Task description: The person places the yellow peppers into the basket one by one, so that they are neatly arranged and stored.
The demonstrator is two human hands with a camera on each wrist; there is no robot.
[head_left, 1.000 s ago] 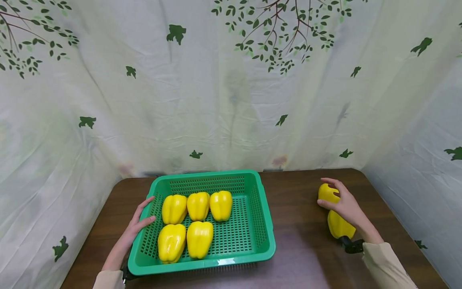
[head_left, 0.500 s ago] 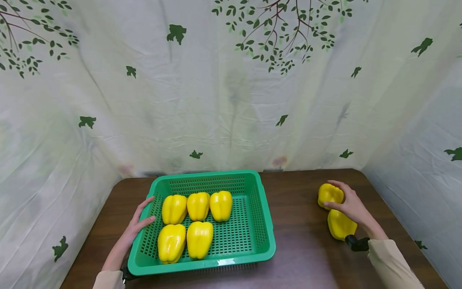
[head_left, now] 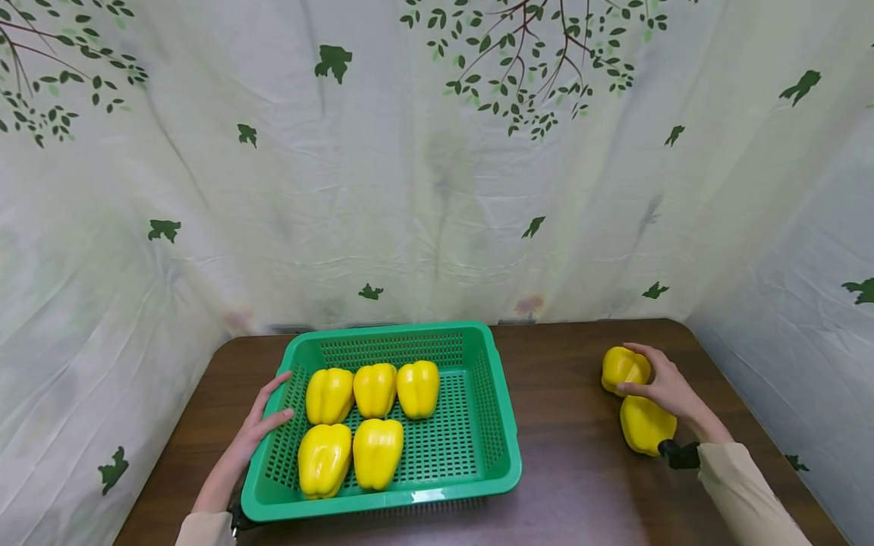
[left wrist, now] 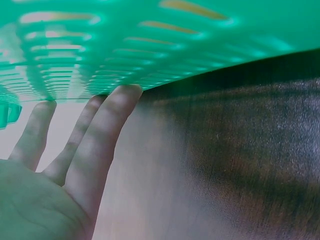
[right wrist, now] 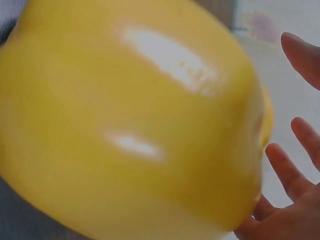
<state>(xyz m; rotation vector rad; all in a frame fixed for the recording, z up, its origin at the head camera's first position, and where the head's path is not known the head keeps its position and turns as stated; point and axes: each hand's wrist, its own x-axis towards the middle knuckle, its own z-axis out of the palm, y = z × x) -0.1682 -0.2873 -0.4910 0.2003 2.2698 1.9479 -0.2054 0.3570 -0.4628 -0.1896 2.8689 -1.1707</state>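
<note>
A green plastic basket holds several yellow bell peppers. My left hand grips its left rim, thumb and a finger over the rim. In the left wrist view, other fingers lie against the basket's slotted outer wall. On the right side of the table are two more yellow peppers, a far one and a near one. My right hand is at the far pepper, thumb and fingers spread. The near pepper fills most of the right wrist view and hides part of that hand.
The brown wooden table has its far edge against a pale curtain printed with leaves. More curtain hangs at both sides. Dark wrist cameras are strapped near both sleeves.
My right hand has shifted slightly right, uncovering more of the far pepper, and has held nearly still over the last half second. My left hand and the basket have stayed put.
</note>
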